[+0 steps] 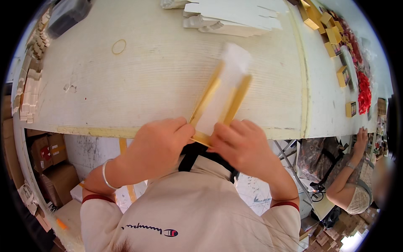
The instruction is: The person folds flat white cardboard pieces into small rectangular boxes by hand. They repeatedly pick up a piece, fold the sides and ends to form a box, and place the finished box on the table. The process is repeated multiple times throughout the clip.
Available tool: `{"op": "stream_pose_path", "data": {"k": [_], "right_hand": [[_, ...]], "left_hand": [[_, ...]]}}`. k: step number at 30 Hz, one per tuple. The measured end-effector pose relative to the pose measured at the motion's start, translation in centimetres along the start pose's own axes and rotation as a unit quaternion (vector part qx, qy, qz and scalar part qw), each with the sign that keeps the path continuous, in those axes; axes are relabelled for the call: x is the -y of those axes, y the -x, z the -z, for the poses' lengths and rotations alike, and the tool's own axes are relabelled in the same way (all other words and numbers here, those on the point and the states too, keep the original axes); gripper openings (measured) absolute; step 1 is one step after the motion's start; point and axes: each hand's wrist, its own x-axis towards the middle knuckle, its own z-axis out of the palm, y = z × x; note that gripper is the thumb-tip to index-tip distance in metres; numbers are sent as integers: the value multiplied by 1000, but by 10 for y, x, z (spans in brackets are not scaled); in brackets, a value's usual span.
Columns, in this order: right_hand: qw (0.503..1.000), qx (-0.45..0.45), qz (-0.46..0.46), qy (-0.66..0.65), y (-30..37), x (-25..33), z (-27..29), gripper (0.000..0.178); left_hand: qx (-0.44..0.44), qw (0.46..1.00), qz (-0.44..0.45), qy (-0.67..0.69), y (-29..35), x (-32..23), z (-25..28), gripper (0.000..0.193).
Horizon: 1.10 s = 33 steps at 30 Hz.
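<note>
At a pale table (147, 92), left fingers (183, 129) and right fingers (221, 133) pinch a yellow-sided box (215, 104).

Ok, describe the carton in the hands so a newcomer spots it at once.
Find the pale worktable, then its near edge. There the left hand and right hand hold an open carton. Its gold sides set it apart from the white cardboard stack beyond.

Left grip (164, 140) and right grip (240, 143) on gold-sided box (237, 100), pale tabletop (147, 84), white cartons (235, 16) beyond
</note>
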Motion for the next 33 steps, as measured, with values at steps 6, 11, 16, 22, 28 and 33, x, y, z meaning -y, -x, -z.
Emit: {"op": "stream_pose_path", "data": {"k": [6,11,16,22,28,33], "right_hand": [[994,26,-109,19,-14,28,4,22],[980,10,-190,63,16,-15,20,22],[986,-22,-167,-2,9,10,6,24],[991,-61,-117,37,12,-6,31,42],[993,46,-55,-92,9,-31,24,30],[982,6,-56,-181,1,-37,9,19]], "left_hand": [[27,993,-60,-96,-19,2,26,40],[21,983,-111,-145,-31,14,42,37],[-119,948,-142,-260,-33,-13,10,33],[-61,986,-139,-65,-20,12,-8,38],[-34,983,-181,11,-29,26,-1,28],[-94,978,-185,21,-30,31,-12,20]]}}
